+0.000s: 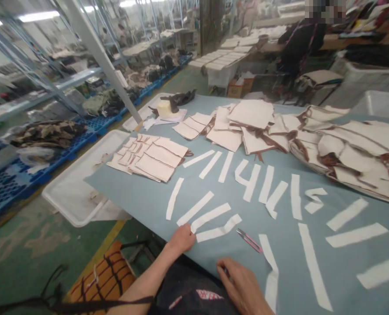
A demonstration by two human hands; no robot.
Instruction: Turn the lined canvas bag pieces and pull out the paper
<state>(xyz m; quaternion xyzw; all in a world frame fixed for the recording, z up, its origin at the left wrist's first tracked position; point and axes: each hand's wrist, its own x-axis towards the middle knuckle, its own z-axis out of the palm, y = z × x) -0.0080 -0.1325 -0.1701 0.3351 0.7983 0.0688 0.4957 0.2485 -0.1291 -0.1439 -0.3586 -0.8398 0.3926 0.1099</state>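
Note:
My left hand point(182, 239) is at the near edge of the blue-grey table point(141, 192), its fingers closed at the lower end of a white fabric strip point(211, 217). Just right of it lies another pale strip point(219, 229), slightly creased. My right hand point(238, 282) rests low over the table edge, fingers extended and loosely together, holding nothing. Between the hands and the strips is a pair of pink-handled thread snips point(249, 240). A long bent strip point(271, 271) lies right of my right hand. Several more strips are spread across the tabletop.
Stacked cream panels with brown edging point(158, 157) lie at the left, with larger heaps of cream pieces point(355, 153) behind and right. A white plastic bin point(69, 197) stands against the left side. An orange-cushioned chair point(99, 280) is below left. A person in dark clothing point(301, 48) is farther back.

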